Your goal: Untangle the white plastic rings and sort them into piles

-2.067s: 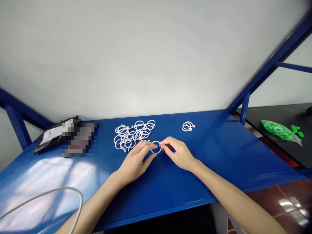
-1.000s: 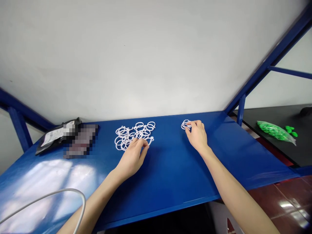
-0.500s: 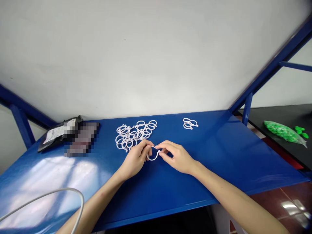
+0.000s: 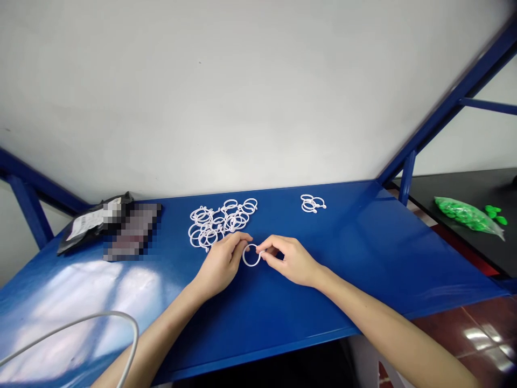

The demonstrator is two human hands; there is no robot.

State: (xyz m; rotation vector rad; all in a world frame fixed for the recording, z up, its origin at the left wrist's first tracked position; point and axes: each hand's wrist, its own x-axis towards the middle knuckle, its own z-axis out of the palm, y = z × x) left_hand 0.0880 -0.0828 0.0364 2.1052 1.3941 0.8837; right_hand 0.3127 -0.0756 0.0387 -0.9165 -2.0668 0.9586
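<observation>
Between my hands is a white plastic curtain ring (image 4: 251, 265), held just above the blue table. My left hand (image 4: 220, 263) is closed on its left side, thumb and fingers together. With thumb and forefinger, my right hand (image 4: 294, 263) pinches the ring's right side, where the knobbed ends sit; the fingertips mostly cover them. Beyond my left hand lies a loose pile of several similar white rings (image 4: 210, 237), overlapping one another. A smaller cluster of white rings (image 4: 309, 209) rests farther back on the right.
A black package with a white label (image 4: 86, 222) and a pixelated flat item (image 4: 131, 237) lie at the left. A white cable (image 4: 100, 313) loops across the lower left. Blue frame bars flank the table (image 4: 323, 318). A bag of green pieces (image 4: 464, 216) lies on a black surface at right.
The ring has turned slightly in my fingers, and its knobbed ends are now more covered by my right fingertips. The view has shifted a little; both piles look the same.
</observation>
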